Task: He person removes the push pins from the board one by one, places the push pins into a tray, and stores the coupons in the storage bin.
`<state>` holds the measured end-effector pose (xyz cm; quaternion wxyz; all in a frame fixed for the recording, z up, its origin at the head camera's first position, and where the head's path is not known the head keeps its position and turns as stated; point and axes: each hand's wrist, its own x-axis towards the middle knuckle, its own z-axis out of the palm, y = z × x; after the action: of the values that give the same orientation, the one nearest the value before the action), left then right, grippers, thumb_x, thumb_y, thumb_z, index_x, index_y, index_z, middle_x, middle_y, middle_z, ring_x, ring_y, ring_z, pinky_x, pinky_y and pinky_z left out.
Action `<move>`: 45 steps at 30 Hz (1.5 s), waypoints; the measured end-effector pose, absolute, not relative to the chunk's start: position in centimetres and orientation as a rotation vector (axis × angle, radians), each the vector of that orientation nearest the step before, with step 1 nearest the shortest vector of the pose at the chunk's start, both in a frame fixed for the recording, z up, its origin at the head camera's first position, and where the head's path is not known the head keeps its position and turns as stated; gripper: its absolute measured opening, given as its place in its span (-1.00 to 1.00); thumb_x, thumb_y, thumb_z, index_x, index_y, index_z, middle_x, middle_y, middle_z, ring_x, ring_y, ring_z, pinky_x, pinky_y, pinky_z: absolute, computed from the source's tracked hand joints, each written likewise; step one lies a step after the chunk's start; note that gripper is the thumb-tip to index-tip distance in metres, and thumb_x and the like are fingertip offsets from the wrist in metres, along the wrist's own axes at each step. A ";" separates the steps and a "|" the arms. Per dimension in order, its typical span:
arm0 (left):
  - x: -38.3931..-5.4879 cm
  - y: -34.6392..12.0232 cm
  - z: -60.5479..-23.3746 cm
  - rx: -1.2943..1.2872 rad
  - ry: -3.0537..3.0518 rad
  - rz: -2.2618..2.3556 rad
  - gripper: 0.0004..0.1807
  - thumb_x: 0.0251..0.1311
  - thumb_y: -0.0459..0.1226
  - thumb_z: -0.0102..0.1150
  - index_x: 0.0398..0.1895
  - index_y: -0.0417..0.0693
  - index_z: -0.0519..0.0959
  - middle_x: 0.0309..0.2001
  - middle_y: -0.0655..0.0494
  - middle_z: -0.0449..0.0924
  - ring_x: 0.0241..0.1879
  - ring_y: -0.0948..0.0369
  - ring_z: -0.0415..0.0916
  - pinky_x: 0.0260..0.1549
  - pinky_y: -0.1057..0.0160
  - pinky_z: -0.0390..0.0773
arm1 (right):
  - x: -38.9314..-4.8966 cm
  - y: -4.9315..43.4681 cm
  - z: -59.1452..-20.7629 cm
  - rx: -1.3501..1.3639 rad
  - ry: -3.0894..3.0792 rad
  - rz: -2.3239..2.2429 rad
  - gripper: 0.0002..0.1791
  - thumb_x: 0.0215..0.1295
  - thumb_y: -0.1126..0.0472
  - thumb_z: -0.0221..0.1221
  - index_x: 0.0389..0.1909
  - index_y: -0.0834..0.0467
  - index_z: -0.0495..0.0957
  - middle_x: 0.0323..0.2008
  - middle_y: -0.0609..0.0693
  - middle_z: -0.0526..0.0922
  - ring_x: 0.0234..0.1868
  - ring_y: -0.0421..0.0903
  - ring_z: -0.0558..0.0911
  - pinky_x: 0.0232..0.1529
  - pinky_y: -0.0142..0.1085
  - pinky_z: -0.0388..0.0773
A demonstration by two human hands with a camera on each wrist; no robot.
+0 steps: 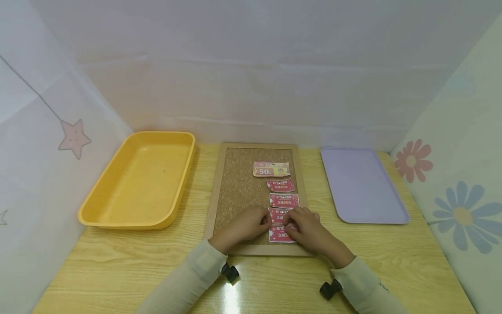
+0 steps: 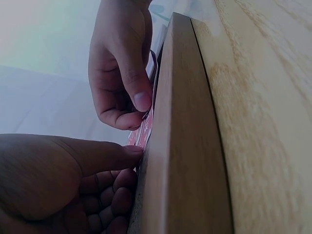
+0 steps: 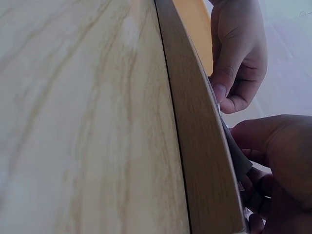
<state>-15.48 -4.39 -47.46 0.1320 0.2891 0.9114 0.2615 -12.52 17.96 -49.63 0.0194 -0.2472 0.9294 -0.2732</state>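
A red-and-white paper coupon (image 1: 277, 235) lies lowest in a column of coupons on a wood-framed cork board (image 1: 239, 183). My left hand (image 1: 251, 223) pinches its left edge between thumb and forefinger. At its right part my right hand (image 1: 307, 229) grips the paper between thumb and curled fingers, covering that end. The right wrist view shows a loose corner of the coupon (image 3: 241, 163) bent away from the board beside the right thumb. Just above are another red coupon (image 1: 276, 215), partly under the right fingers, and a third red coupon (image 1: 284, 201). Whether a pin sits between the right fingertips is hidden.
Higher on the board are a smaller red coupon (image 1: 280, 186) and a pink-and-yellow coupon (image 1: 271, 170), with small pins near their top edges. A deep yellow tray (image 1: 135, 187) stands left of the board, a flat lilac tray (image 1: 364, 185) right of it. Pale curtains surround the wooden table (image 1: 157, 261).
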 end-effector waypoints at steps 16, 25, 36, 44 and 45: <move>-15.6 -4.4 -47.6 0.834 2.639 0.766 -0.83 0.24 -0.24 0.21 -0.51 0.07 0.51 -0.57 0.28 0.42 -0.55 0.34 0.33 -0.53 0.34 0.36 | -12.5 18.0 -49.6 -0.725 2.883 -0.841 -0.87 0.27 0.06 0.29 -0.28 -0.16 0.50 -0.32 -0.32 0.43 -0.28 -0.24 0.34 -0.28 -0.18 0.12; -15.5 -4.4 -47.5 0.829 2.644 0.754 -0.84 0.24 -0.23 0.22 -0.50 0.08 0.51 -0.56 0.28 0.42 -0.54 0.34 0.33 -0.52 0.33 0.37 | -12.4 17.7 -49.5 -0.718 2.923 -0.782 -0.91 0.27 0.05 0.28 -0.28 -0.13 0.54 -0.29 -0.29 0.45 -0.26 -0.25 0.37 -0.26 -0.18 0.18; -15.6 -4.4 -47.5 0.839 2.646 0.758 -0.84 0.24 -0.24 0.21 -0.50 0.07 0.52 -0.56 0.28 0.42 -0.54 0.34 0.34 -0.52 0.34 0.37 | -12.2 17.4 -49.0 -0.859 3.013 -0.660 -0.92 0.23 0.11 0.29 -0.33 -0.02 0.58 -0.34 -0.23 0.45 -0.32 -0.24 0.38 -0.35 -0.24 0.31; -15.6 -4.4 -47.6 0.858 2.649 0.753 -0.84 0.24 -0.25 0.20 -0.50 0.06 0.52 -0.55 0.28 0.42 -0.54 0.34 0.34 -0.52 0.34 0.37 | -12.3 17.5 -49.3 -0.927 3.046 -0.652 -0.92 0.21 0.12 0.29 -0.36 -0.01 0.58 -0.37 -0.23 0.44 -0.35 -0.26 0.38 -0.36 -0.27 0.38; -15.6 -4.4 -47.6 0.858 2.649 0.754 -0.84 0.24 -0.25 0.20 -0.51 0.06 0.52 -0.55 0.28 0.42 -0.54 0.34 0.34 -0.52 0.34 0.38 | -12.3 17.5 -49.3 -0.937 3.050 -0.657 -0.92 0.21 0.12 0.29 -0.37 0.00 0.58 -0.37 -0.22 0.44 -0.36 -0.26 0.38 -0.36 -0.28 0.39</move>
<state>-15.62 -4.42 -47.62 0.1280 0.2949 0.9108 0.2591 -12.29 17.51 -49.32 -0.0578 -0.2873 0.9347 -0.2012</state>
